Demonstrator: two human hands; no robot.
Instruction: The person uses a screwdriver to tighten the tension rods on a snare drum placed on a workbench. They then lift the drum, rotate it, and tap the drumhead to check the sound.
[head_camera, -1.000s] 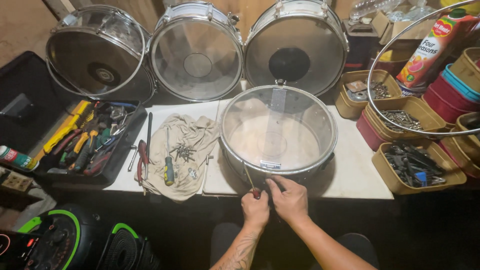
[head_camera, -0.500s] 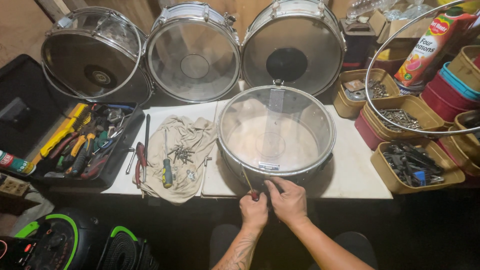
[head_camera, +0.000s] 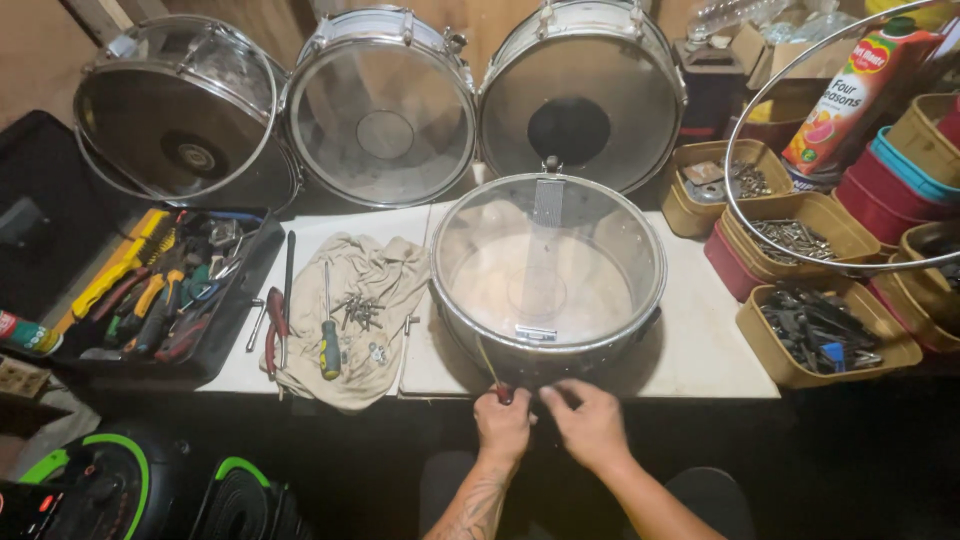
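L hand (head_camera: 503, 424) gripped a screwdriver (head_camera: 490, 372) w/ fingers closed, R hand (head_camera: 590, 425) pinched at the drum (head_camera: 548, 275) near rim. Prob. tightening rim hardware; next needs tip kept seated.

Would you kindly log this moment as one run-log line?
left hand: grips red-handled tool at drum near rim | right hand: fingers at rim | drum: flat on table
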